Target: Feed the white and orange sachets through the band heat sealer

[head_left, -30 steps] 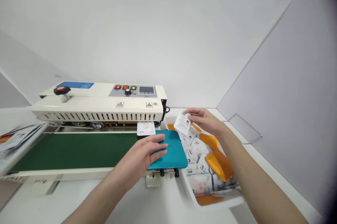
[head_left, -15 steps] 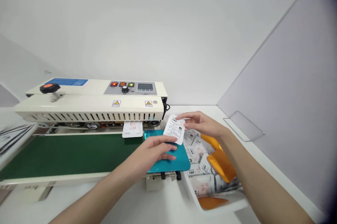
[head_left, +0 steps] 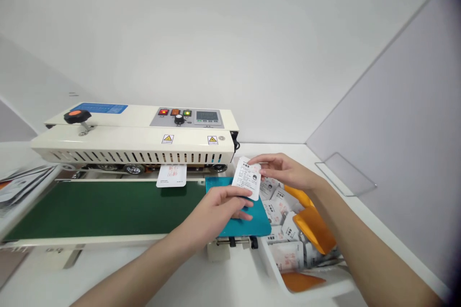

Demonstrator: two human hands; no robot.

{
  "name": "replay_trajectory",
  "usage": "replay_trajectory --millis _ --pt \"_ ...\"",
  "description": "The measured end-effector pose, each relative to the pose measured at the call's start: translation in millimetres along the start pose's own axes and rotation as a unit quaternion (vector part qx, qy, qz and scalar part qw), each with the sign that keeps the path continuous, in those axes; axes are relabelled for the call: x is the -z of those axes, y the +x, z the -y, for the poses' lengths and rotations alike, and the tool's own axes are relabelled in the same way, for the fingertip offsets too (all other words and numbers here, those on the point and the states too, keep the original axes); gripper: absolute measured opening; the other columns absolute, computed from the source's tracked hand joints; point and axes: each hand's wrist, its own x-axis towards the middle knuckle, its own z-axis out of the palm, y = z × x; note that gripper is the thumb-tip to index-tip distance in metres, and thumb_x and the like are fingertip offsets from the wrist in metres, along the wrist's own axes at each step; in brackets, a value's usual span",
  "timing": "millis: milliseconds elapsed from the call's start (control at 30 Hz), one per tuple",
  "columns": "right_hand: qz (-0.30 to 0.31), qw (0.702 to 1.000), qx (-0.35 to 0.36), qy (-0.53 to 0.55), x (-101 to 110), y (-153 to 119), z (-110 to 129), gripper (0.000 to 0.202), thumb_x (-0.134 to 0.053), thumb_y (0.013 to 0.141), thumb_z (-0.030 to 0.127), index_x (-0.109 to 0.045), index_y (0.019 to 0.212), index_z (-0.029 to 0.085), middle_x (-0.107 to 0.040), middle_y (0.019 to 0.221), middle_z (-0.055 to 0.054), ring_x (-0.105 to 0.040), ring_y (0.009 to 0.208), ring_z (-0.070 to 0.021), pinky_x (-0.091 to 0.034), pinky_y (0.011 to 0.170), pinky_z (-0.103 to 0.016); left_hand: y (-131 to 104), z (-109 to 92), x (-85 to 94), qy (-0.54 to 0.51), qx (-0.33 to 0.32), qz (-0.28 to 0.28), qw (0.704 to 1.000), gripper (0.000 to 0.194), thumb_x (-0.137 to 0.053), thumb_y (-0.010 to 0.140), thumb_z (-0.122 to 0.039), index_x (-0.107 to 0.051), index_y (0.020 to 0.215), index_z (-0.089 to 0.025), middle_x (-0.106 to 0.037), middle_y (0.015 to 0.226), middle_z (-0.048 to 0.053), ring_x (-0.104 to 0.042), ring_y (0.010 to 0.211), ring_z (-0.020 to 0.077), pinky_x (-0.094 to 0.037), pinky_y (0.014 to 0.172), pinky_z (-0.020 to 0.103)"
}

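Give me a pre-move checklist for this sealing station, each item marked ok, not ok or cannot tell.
1. Right hand has hold of the upper packet edge: ok, fingers are on the white packet.
2. Left hand grips the packet too: cannot tell; its fingers overlap the lower edge.
3. Gap between that packet and the one under the machine's front edge: ok, they are apart.
4. Machine indicators lit: ok, red and green glow.
5. Display reading: cannot tell, too small.
6. Hand-held packet lined up straight with the machine: not ok, it is tilted.
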Motion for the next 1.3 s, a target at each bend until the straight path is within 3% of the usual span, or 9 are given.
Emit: replay_trajectory --millis 167,267,433,667,833,933,1100,1200,1300 --pt "-0.151 0.978 -0.006 -0.145 18.5 2.5 -15.0 0.018 -0.056 0.085 0.033 -0.065 0.093 0.020 -0.069 0.096 -0.006 -0.061 0.082 -0.0186 -0.049 0.075 -0.032 2.7 1.3 -0.6 -0.035 -0.009 -0.010 0.999 0.028 -0.057 0.086 -0.029 -0.065 0.109 -0.016 -0.068 0.106 0.013 -0.068 0.083 0.0175 -0.047 0.090 0.035" --pt "-0.176 0.939 -0.071 -0.285 31.6 2.8 -31.8 0.016 -0.057 0.081 0.032 -0.066 0.088 0.021 -0.070 0.095 -0.007 -0.062 0.081 -0.0207 -0.048 0.072 -0.033 4.6 3.3 -0.3 -0.041 -0.018 -0.005 0.999 0.029 -0.058 0.085 -0.030 -0.065 0.110 -0.015 -0.068 0.105 0.013 -0.068 0.081 0.0166 -0.048 0.088 0.035" --pt "-0.089 0.915 -0.160 -0.359 37.6 1.4 -45.5 0.017 -0.063 0.075 0.034 -0.068 0.086 0.022 -0.070 0.091 -0.007 -0.063 0.077 -0.0220 -0.048 0.067 -0.032 4.2 3.2 -0.5 -0.049 -0.013 -0.008 0.999 0.028 -0.061 0.083 -0.027 -0.065 0.108 -0.015 -0.068 0.105 0.013 -0.067 0.081 0.0167 -0.049 0.087 0.035" --pt "-0.062 0.941 -0.118 -0.312 33.7 -0.8 -37.2 0.015 -0.061 0.075 0.034 -0.059 0.080 0.020 -0.067 0.081 -0.004 -0.060 0.068 -0.0178 -0.045 0.059 -0.028 2.9 -1.5 -2.5 -0.042 -0.012 -0.011 0.999 0.027 -0.060 0.084 -0.026 -0.065 0.108 -0.014 -0.068 0.103 0.012 -0.067 0.079 0.0161 -0.049 0.086 0.034" --pt "-0.032 0.957 -0.102 -0.270 34.1 -3.8 -36.6 0.019 -0.065 0.071 0.030 -0.060 0.085 0.020 -0.065 0.091 -0.004 -0.060 0.078 -0.0189 -0.047 0.066 -0.028 3.2 0.2 -1.9 -0.042 -0.012 -0.009 0.999 0.026 -0.059 0.084 -0.026 -0.065 0.107 -0.015 -0.068 0.103 0.012 -0.067 0.080 0.0160 -0.049 0.087 0.034" --pt "-0.008 0.962 -0.119 -0.245 33.1 -5.2 -33.0 0.026 -0.067 0.069 0.032 -0.060 0.091 0.020 -0.064 0.078 -0.002 -0.056 0.067 -0.0170 -0.045 0.059 -0.027 4.0 2.7 -1.1 -0.044 -0.017 -0.007 0.999 0.026 -0.060 0.084 -0.026 -0.065 0.107 -0.015 -0.068 0.104 0.012 -0.067 0.081 0.0163 -0.049 0.087 0.034" --pt "0.043 0.952 -0.144 -0.268 30.8 -7.3 -24.1 0.036 -0.065 0.072 0.040 -0.064 0.101 0.019 -0.062 0.074 -0.001 -0.053 0.064 -0.0160 -0.042 0.059 -0.028 6.5 6.6 1.0 -0.047 -0.025 0.000 0.999 0.028 -0.060 0.084 -0.027 -0.065 0.108 -0.015 -0.068 0.106 0.013 -0.067 0.087 0.0187 -0.049 0.089 0.036" --pt "0.078 0.936 -0.148 -0.311 28.9 -7.9 -20.9 0.035 -0.064 0.072 0.044 -0.069 0.095 0.017 -0.063 0.076 -0.002 -0.052 0.065 -0.0160 -0.040 0.059 -0.028 6.8 7.1 1.6 -0.047 -0.027 -0.002 0.999 0.028 -0.060 0.084 -0.028 -0.066 0.108 -0.015 -0.068 0.107 0.014 -0.067 0.088 0.0196 -0.049 0.090 0.037" --pt "0.082 0.946 -0.147 -0.278 27.5 -6.9 -20.4 0.036 -0.061 0.075 0.044 -0.069 0.098 0.018 -0.066 0.080 -0.003 -0.055 0.066 -0.0175 -0.041 0.058 -0.028 6.0 5.7 1.4 -0.045 -0.027 -0.001 0.999 0.028 -0.060 0.084 -0.029 -0.066 0.107 -0.015 -0.068 0.106 0.014 -0.067 0.089 0.0201 -0.049 0.090 0.037"
